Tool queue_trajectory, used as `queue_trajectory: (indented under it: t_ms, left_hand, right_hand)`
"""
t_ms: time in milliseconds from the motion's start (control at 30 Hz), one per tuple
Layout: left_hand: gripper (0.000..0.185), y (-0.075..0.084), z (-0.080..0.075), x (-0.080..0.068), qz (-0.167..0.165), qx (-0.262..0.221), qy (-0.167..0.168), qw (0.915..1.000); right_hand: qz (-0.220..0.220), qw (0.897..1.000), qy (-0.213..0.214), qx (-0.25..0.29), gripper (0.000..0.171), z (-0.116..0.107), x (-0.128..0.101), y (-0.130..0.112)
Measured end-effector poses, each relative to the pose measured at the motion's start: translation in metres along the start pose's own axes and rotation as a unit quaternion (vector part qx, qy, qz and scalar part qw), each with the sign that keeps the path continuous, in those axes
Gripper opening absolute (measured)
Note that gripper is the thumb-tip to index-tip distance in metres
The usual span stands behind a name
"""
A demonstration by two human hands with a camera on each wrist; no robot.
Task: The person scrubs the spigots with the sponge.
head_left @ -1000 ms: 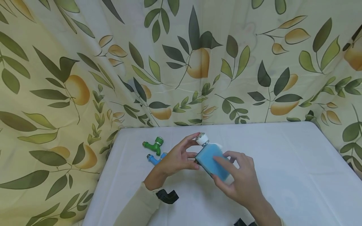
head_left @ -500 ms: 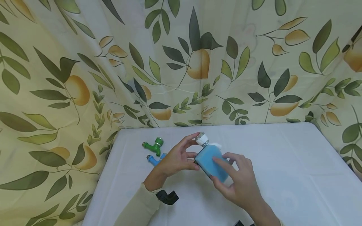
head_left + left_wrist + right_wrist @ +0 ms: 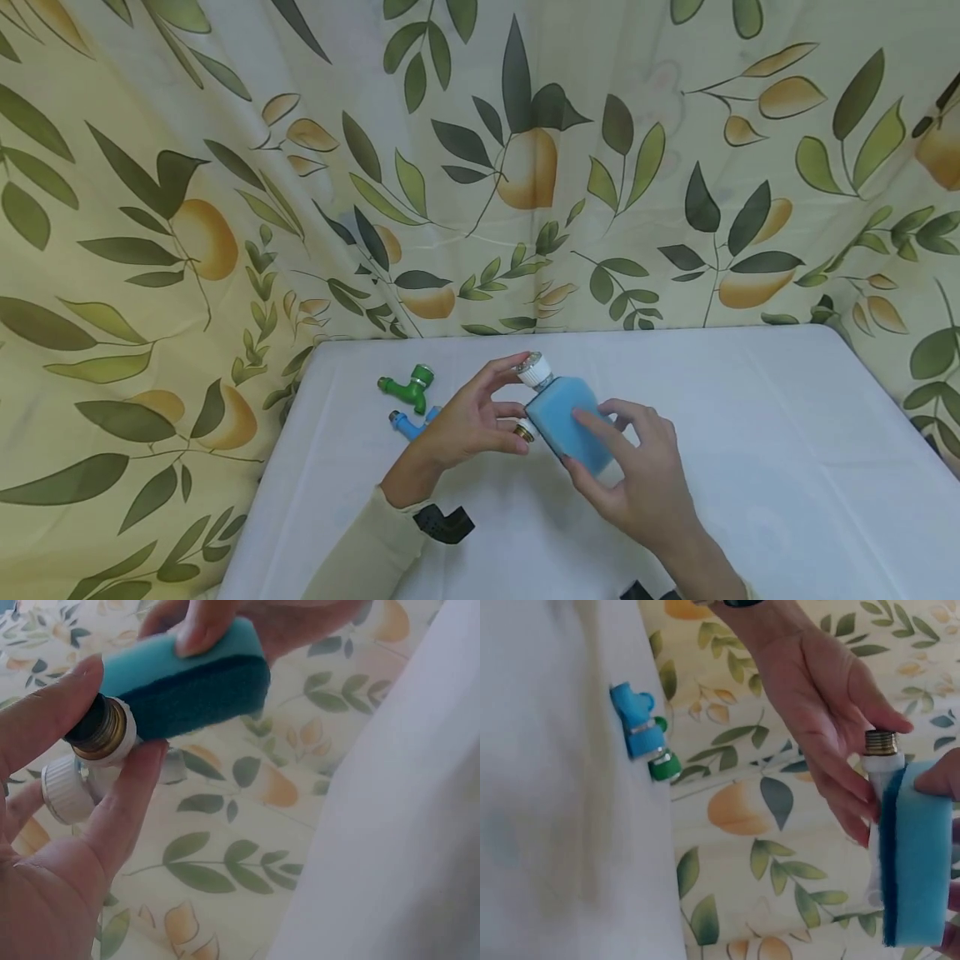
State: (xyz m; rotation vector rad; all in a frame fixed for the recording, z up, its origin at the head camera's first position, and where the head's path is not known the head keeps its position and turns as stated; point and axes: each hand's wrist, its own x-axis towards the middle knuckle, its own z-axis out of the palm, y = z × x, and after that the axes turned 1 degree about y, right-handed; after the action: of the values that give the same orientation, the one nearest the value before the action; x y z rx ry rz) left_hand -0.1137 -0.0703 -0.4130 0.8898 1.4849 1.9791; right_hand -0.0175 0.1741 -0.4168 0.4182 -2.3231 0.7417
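My left hand (image 3: 501, 407) grips a white plastic tap (image 3: 536, 370) by its body, holding it above the white table (image 3: 750, 433). The tap's ribbed knob points away from me and its brass threaded end (image 3: 525, 431) shows beside my thumb. My right hand (image 3: 637, 475) grips a blue sponge (image 3: 572, 421) and presses it flat against the tap. In the left wrist view the sponge (image 3: 187, 682) lies over the brass end (image 3: 101, 731). In the right wrist view the sponge (image 3: 919, 855) lies along the white tap (image 3: 881, 776).
A green tap (image 3: 407, 387) and a blue tap (image 3: 407, 423) lie on the table to the left of my left hand. A leaf-and-fruit patterned curtain (image 3: 480, 167) hangs behind and around the table. A black strap (image 3: 444, 522) sits at my left wrist.
The sponge has slid a little up and to the right along the tap, and the brass threaded end now shows by my left thumb. The left hand has stayed where it was.
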Motion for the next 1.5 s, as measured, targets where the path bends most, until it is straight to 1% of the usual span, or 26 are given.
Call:
queue_trajectory:
  t_ms: [67, 133, 233, 300, 400, 467, 533, 600, 667, 733, 767, 833, 967, 1067, 1167, 1267, 1333, 1433, 1500]
  left_hand:
    - [0.102, 0.000, 0.000, 0.000, 0.003, 0.001, -0.004, 1.0000]
    - [0.103, 0.001, 0.001, 0.000, 0.006, -0.001, -0.006, 1.0000]
    - [0.103, 0.002, 0.002, 0.001, 0.013, 0.001, -0.007, 0.9999]
    - [0.102, 0.002, 0.003, 0.002, 0.017, 0.009, -0.003, 0.9998]
    - [0.102, 0.003, 0.006, 0.002, 0.026, 0.046, 0.008, 0.9986]
    - [0.102, 0.005, 0.008, 0.002, 0.030, 0.080, 0.018, 0.9962]
    - [0.102, 0.006, 0.011, 0.001, 0.031, 0.132, 0.029, 0.9904]
    - [0.100, 0.007, 0.013, 0.000, 0.029, 0.187, 0.039, 0.9811]
    - [0.100, 0.008, 0.016, -0.001, 0.025, 0.243, 0.047, 0.9685]
    - [0.100, 0.010, 0.019, -0.001, 0.025, 0.285, 0.054, 0.9568]
    - [0.100, 0.010, 0.020, -0.001, 0.024, 0.300, 0.058, 0.9520]
    - [0.100, 0.011, 0.023, 0.000, 0.027, 0.319, 0.064, 0.9451]
    - [0.102, 0.013, 0.026, 0.001, 0.033, 0.345, 0.078, 0.9347]
    - [0.103, 0.014, 0.027, 0.002, 0.035, 0.352, 0.080, 0.9318]
    - [0.103, 0.012, 0.027, 0.001, 0.034, 0.348, 0.080, 0.9334]
    - [0.103, 0.011, 0.027, 0.001, 0.032, 0.339, 0.083, 0.9364]
    - [0.103, 0.011, 0.027, 0.001, 0.031, 0.339, 0.084, 0.9364]
    - [0.103, 0.012, 0.029, 0.001, 0.030, 0.345, 0.085, 0.9343]
    - [0.103, 0.012, 0.029, 0.001, 0.029, 0.347, 0.087, 0.9333]
  right_hand:
    - [-0.015, 1.000, -0.006, 0.008, 0.054, 0.000, 0.000, -0.001]
    - [-0.015, 1.000, -0.001, 0.005, 0.059, -0.001, 0.000, -0.002]
    - [-0.003, 1.000, 0.019, -0.012, 0.050, -0.001, 0.002, -0.002]
    - [0.008, 0.999, 0.029, -0.019, 0.047, -0.001, 0.003, -0.003]
    - [0.012, 1.000, 0.025, -0.011, 0.049, -0.001, 0.001, -0.005]
    - [0.007, 1.000, 0.017, -0.001, 0.046, -0.001, 0.001, -0.006]
    - [-0.001, 1.000, 0.010, 0.006, 0.046, -0.002, 0.000, -0.006]
    - [-0.006, 1.000, 0.009, 0.011, 0.050, -0.003, 0.000, -0.005]
    - [-0.008, 1.000, 0.010, 0.016, 0.048, -0.004, 0.001, -0.004]
    - [-0.005, 1.000, 0.007, 0.016, 0.043, -0.006, 0.002, -0.003]
    - [-0.002, 1.000, 0.005, 0.017, 0.042, -0.007, 0.002, -0.002]
    - [0.011, 1.000, 0.006, 0.017, 0.044, -0.008, 0.002, -0.003]
    - [0.039, 0.999, 0.001, 0.023, 0.051, -0.009, 0.001, -0.006]
    - [0.037, 0.999, -0.002, 0.025, 0.051, -0.008, 0.001, -0.007]
    - [0.025, 1.000, 0.013, 0.011, 0.050, -0.006, 0.002, -0.005]
    - [0.036, 0.999, 0.026, 0.000, 0.049, -0.005, 0.002, -0.003]
    - [0.043, 0.999, 0.018, -0.001, 0.050, -0.005, 0.001, -0.004]
    - [0.038, 0.999, 0.003, 0.002, 0.051, -0.005, 0.001, -0.006]
    - [0.035, 0.999, 0.005, 0.000, 0.051, -0.005, 0.001, -0.005]
